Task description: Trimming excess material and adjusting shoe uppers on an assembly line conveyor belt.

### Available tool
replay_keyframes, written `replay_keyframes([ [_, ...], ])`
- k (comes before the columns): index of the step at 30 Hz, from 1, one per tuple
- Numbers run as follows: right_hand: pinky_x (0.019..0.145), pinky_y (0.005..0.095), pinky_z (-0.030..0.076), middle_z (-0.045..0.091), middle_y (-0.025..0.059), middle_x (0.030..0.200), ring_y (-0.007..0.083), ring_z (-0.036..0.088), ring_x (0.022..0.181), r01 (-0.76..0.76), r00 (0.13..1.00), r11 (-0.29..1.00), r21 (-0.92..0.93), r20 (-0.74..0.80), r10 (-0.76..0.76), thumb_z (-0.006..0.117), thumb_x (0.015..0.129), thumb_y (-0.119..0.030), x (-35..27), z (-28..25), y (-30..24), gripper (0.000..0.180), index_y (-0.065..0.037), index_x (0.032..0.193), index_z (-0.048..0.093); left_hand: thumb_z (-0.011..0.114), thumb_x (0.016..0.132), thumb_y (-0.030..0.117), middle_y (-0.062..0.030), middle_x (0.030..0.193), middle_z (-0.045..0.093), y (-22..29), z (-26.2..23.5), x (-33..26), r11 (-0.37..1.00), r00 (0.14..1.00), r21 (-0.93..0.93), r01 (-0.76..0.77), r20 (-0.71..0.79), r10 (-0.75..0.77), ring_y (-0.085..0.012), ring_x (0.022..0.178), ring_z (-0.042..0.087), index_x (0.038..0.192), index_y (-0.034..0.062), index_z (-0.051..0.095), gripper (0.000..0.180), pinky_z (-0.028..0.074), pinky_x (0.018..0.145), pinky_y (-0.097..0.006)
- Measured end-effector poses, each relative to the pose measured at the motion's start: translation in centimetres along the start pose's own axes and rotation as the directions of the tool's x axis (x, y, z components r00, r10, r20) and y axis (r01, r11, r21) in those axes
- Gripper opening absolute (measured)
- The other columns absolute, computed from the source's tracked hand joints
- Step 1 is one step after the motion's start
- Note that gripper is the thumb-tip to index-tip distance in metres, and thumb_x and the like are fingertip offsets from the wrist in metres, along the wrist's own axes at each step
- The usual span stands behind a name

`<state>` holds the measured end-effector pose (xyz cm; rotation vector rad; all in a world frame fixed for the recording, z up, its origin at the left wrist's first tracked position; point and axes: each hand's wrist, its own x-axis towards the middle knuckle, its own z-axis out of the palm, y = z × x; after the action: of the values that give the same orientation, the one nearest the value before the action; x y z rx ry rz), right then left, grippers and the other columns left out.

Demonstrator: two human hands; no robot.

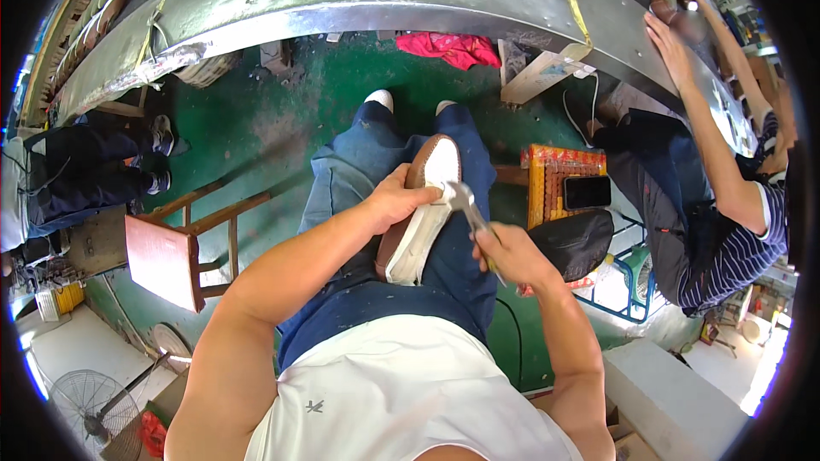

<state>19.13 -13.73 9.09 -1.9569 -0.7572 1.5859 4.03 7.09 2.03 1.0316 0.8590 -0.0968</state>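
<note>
A white and brown shoe (pixel 437 162) rests on my lap, its toe pointing away from me and its heel near my waist. My left hand (pixel 398 199) is closed around the shoe's left side, the thumb lying across its upper. In my right hand (pixel 510 253) is a hammer (pixel 476 217), gripped by the handle. The metal hammer head is at the middle of the shoe, close to my left thumb; whether it touches the shoe I cannot tell. Blue jeans (pixel 342 179) lie under the shoe.
A metal-edged workbench (pixel 299 21) curves across the front. To the left stands a wooden stool (pixel 162 256); on the right a slatted seat (pixel 547 183) holds a phone (pixel 587 193) beside a black cushion (pixel 568 246). Another person (pixel 726 171) sits at the right, a hand on the bench.
</note>
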Motion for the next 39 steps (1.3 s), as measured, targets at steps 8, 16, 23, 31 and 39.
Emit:
replay_keyframes([
  [8, 0.083, 0.0549, 0.051, 0.068, 0.0248, 0.098, 0.0472, 0.065, 0.091, 0.303, 0.923, 0.803, -0.514, -0.049, -0.38, 0.055, 0.102, -0.035, -2.1, 3.4, 0.8, 0.036, -0.001, 0.114, 0.059, 0.086, 0.083, 0.029, -0.0105, 0.123, 0.064, 0.1, 0.2, -0.2, 1.0, 0.999, -0.026, 0.006, 0.035, -0.005, -0.019, 0.112, 0.063, 0.138, 0.0018, 0.047, 0.073, 0.051, 0.099, -0.036],
  [16, 0.083, 0.0559, 0.05, 0.068, 0.0273, 0.104, 0.0485, 0.064, 0.092, 0.063, 0.998, 0.934, -0.351, 0.008, -0.065, 0.053, 0.103, -0.033, -2.7, 3.1, 3.3, 0.035, 0.001, 0.108, 0.061, 0.076, 0.091, 0.023, -0.0119, 0.148, 0.045, -2.9, -0.1, -2.3, 0.966, 0.962, 0.118, -0.229, 0.176, 0.207, -0.0211, 0.136, 0.044, 0.16, 0.0085, 0.018, 0.091, 0.038, 0.114, -0.036],
  [23, 0.076, 0.0497, 0.055, 0.069, 0.0219, 0.095, 0.0419, 0.068, 0.087, 0.245, 0.932, 0.75, -0.614, -0.063, -0.357, 0.058, 0.101, -0.034, -4.7, 5.5, 2.0, 0.033, -0.001, 0.102, 0.06, 0.074, 0.091, 0.017, -0.0129, 0.151, 0.042, -4.0, 0.3, -1.9, 0.951, 0.961, 0.144, -0.274, 0.087, 0.264, -0.0224, 0.14, 0.042, 0.161, 0.0079, 0.014, 0.093, 0.034, 0.117, -0.036],
  [31, 0.07, 0.0411, 0.054, 0.07, 0.0147, 0.083, 0.0293, 0.069, 0.074, 0.143, 0.984, 0.973, -0.184, 0.133, -0.119, 0.051, 0.105, -0.039, -2.9, 4.1, 6.1, 0.042, -0.001, 0.093, 0.064, 0.073, 0.088, 0.03, -0.0326, 0.159, 0.022, -7.3, 0.3, -3.9, 0.541, 0.832, 0.705, -0.458, 0.124, 0.541, -0.044, 0.15, 0.021, 0.16, -0.0018, 0.009, 0.102, 0.021, 0.123, -0.047],
  [39, 0.067, 0.0345, 0.053, 0.068, 0.0087, 0.077, 0.0192, 0.068, 0.072, -0.143, 0.948, 0.976, -0.162, 0.263, 0.182, 0.047, 0.107, -0.035, -3.9, 1.2, 0.7, 0.04, -0.001, 0.096, 0.066, 0.065, 0.094, 0.015, -0.0278, 0.166, -0.003, -9.0, -1.2, -5.9, 0.827, 0.939, 0.446, -0.343, 0.173, 0.297, -0.0387, 0.157, 0.0, 0.16, -0.0002, -0.011, 0.103, 0.009, 0.125, -0.04],
])
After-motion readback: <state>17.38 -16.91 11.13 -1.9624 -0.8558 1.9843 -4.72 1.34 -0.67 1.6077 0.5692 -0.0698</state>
